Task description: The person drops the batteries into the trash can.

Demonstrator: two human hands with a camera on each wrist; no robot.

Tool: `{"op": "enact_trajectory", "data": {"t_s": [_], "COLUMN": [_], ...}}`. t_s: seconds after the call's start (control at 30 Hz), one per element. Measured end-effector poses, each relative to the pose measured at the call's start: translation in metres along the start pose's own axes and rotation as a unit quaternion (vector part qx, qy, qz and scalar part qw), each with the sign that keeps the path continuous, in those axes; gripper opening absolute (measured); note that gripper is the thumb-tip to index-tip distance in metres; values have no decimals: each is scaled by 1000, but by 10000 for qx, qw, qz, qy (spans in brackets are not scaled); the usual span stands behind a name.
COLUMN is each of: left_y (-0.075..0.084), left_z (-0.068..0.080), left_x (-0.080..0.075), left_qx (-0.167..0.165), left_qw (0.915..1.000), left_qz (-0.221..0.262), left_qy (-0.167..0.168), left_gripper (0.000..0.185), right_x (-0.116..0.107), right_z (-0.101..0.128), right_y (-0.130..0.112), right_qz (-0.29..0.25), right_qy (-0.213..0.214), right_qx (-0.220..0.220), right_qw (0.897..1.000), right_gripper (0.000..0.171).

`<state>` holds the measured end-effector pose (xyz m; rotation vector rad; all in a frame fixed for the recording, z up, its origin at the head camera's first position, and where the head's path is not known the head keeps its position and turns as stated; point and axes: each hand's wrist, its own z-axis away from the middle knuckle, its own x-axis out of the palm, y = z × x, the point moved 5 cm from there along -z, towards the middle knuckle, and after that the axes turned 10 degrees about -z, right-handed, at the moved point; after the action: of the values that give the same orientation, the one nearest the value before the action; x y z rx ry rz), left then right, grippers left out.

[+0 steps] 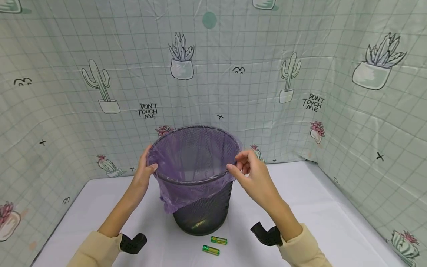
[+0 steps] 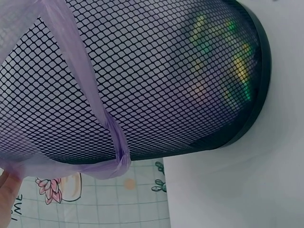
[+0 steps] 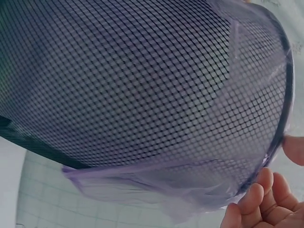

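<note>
A black mesh wastebasket (image 1: 203,211) stood upright near the middle of the white table (image 1: 333,222), lined with a thin purple bag (image 1: 193,159) whose edge was folded outward over the rim and hung down the near side in a loose flap. The person's left hand (image 1: 144,171) rested against the left side of the rim, its thumb lying over the folded plastic and its fingers hidden behind the basket; how tightly that grip closed could not be told from any view. The left wrist view showed only a fingertip at the edge of the bag's hanging flap. The right hand (image 1: 251,174) was at the right side of the rim, its fingers curled and its grip pinching the bag's edge just where it wrapped the wire rim; the right wrist view showed the fingertips (image 3: 259,194) bunched beside the plastic there.

Through the mesh, in the left wrist view, blurred green and yellow shapes (image 2: 235,66) lay at the bottom of the basket, too soft to identify with certainty. On the table just in front of the basket lay two green batteries (image 1: 215,245), near each other but apart, both on their sides. A cloth printed with cacti (image 1: 100,85) on a grid pattern enclosed the table on three sides.
</note>
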<state>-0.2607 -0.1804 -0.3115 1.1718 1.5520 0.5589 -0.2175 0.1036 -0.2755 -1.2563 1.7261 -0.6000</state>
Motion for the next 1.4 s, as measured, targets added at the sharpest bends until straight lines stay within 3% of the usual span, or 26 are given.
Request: {"op": "enact_trajectory", "data": {"t_s": [0.23,0.4,0.63,0.77,0.87,1.1,1.4], "left_y": [0,0,-1,-1,-1,0,-1], "left_z": [0,-1,-2,-2,-3,-1,-1], "left_x": [1,1,2,2,1,1,1], "left_qx": [-19,7,-6,19,35,36,-19], "left_qw": [10000,10000,10000,10000,9999,9999,9999], "left_qz": [-21,-24,81,87,111,104,141], "left_qy": [-21,7,-26,6,21,-4,-29], "left_gripper": [74,73,74,74,75,74,73], "right_x": [4,19,46,60,66,75,84], "right_z": [25,43,67,80,89,103,111], "right_y": [29,60,93,109,120,137,150], "right_qz": [-313,-288,5,-9,-93,-332,-605], "right_qy": [163,-173,-1336,-2114,-2421,-2481,-2298], "right_qx": [438,1039,1302,1566,1859,2135,2137], "right_qw": [9984,9940,9824,9648,9522,9443,9475], "right_gripper": [21,13,18,27,29,25,20]}}
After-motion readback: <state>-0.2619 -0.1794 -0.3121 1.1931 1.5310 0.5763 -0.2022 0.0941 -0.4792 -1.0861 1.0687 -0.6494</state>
